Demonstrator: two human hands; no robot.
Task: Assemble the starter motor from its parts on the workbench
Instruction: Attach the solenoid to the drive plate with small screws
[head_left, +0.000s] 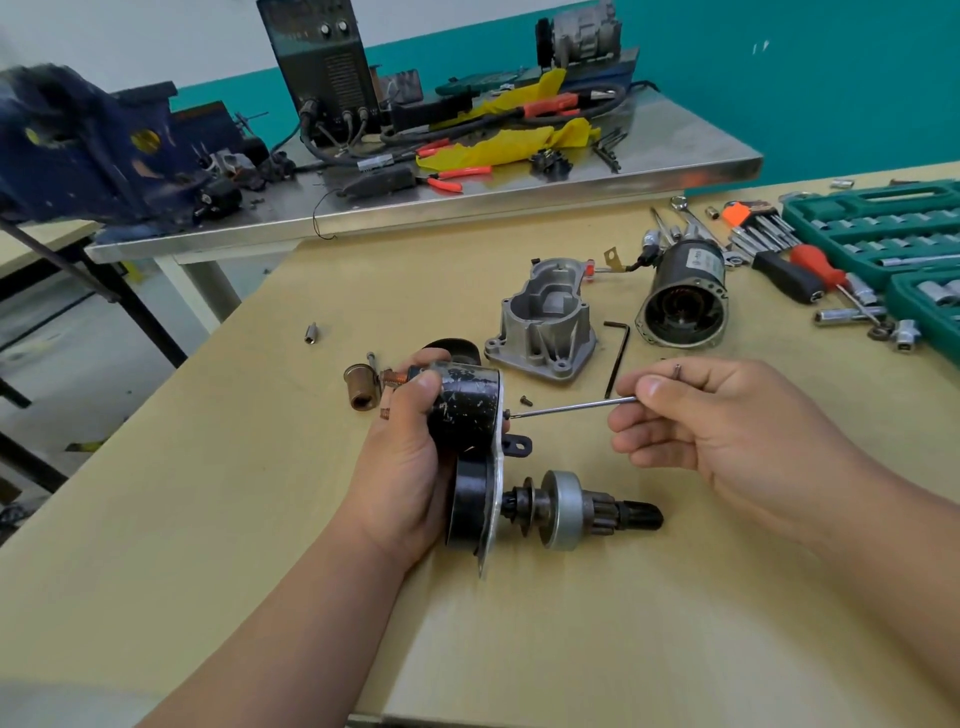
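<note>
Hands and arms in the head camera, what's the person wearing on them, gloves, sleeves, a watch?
No gloves: the left hand and right hand are bare, with no rings visible. The left forearm and right forearm show no sleeves, watch or bands as far as the frame reaches.

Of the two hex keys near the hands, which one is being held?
The thin silver hex key, pinched by the right hand, its tip at the motor assembly. The black hex key lies untouched on the table.
</note>
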